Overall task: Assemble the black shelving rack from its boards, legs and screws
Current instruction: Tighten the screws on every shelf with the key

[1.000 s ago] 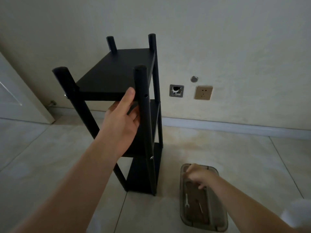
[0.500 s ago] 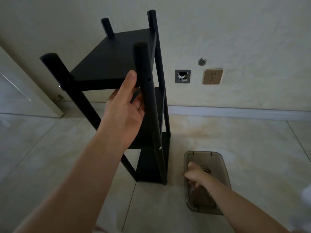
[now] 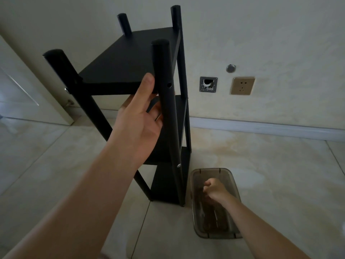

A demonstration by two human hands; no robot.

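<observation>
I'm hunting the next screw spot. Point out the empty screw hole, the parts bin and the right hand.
empty screw hole (image 3: 169,85), head view, hole's centre on the near leg
parts bin (image 3: 226,171), head view, far rim
right hand (image 3: 214,189), head view, knuckles

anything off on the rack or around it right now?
Yes: the near right leg has an empty screw hole at the top board, while the near left leg shows a silver screw at that level. Behind, a wall box is open, with no cover plate.
</observation>
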